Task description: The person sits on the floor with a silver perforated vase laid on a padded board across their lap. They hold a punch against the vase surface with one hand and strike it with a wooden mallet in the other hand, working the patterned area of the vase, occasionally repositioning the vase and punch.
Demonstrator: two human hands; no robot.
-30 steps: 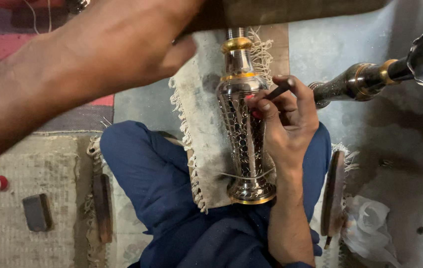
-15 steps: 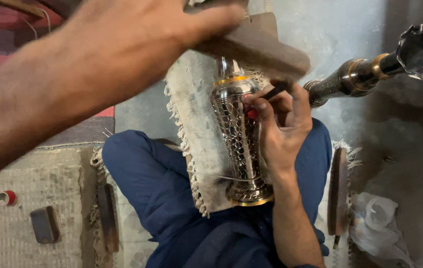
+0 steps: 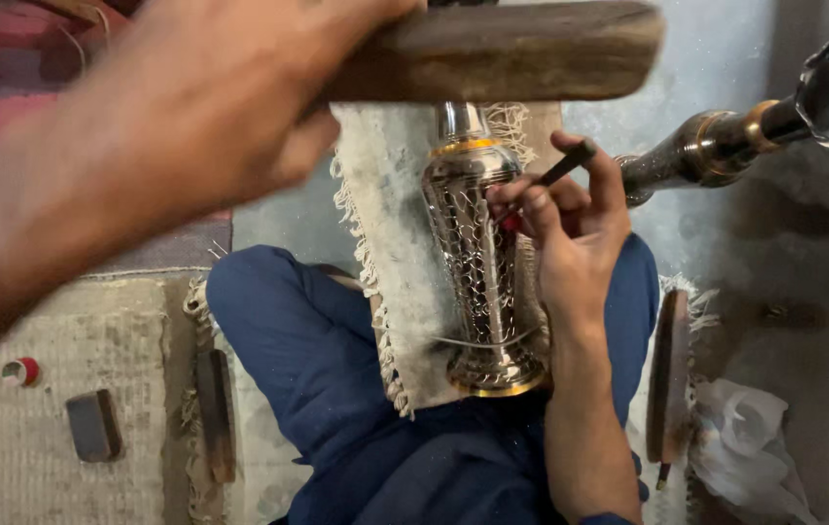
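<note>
Our left hand (image 3: 210, 117) is up high, fingers wrapped tight around the end of a wooden block (image 3: 502, 51), which sits blurred straight above the neck of the silver vase (image 3: 482, 262). Below it, our right hand (image 3: 570, 243) pinches a thin dark chisel (image 3: 555, 177) between thumb and fingertips, its tip meeting the vase's patterned shoulder. The vase lies beneath that grip on a fringed cloth (image 3: 395, 243) across our blue-trousered lap (image 3: 307, 360), gold-rimmed base nearest us.

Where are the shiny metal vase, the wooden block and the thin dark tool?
metal vase (image 3: 477, 262), head view, patterned middle of its body.
wooden block (image 3: 511, 51), head view, middle of its long side.
thin dark tool (image 3: 570, 162), head view, its upper end.
</note>
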